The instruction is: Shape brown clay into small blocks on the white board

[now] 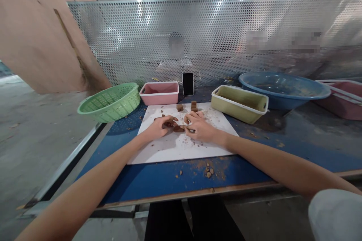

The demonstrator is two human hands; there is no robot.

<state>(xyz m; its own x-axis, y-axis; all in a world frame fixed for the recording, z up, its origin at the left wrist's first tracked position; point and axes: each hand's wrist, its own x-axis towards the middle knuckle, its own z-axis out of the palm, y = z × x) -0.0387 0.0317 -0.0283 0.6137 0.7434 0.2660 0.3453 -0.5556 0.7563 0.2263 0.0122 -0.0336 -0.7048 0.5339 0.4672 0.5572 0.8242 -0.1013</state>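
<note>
My left hand [161, 126] is curled over a white board [158, 150], its fingers bent round a flat brown piece that looks like clay [178, 129]. From the other side my right hand [200, 127] pinches at the same piece with thumb and fingertips. Its exact shape is partly hidden by the fingers. Just beyond the hands stand a small brown block [180, 107] and a taller brown piece [194, 106]. Another bit of brown material is half hidden behind my left hand. Crumbs are scattered over the board.
Along the back are a green basket [113, 103], a pink bin [161, 98], an upright phone [188, 84], an olive bin [237, 106] and a blue basin [285, 92]. A perforated metal panel [209, 37] stands behind them. Small lumps [209, 172] lie near the table's front edge.
</note>
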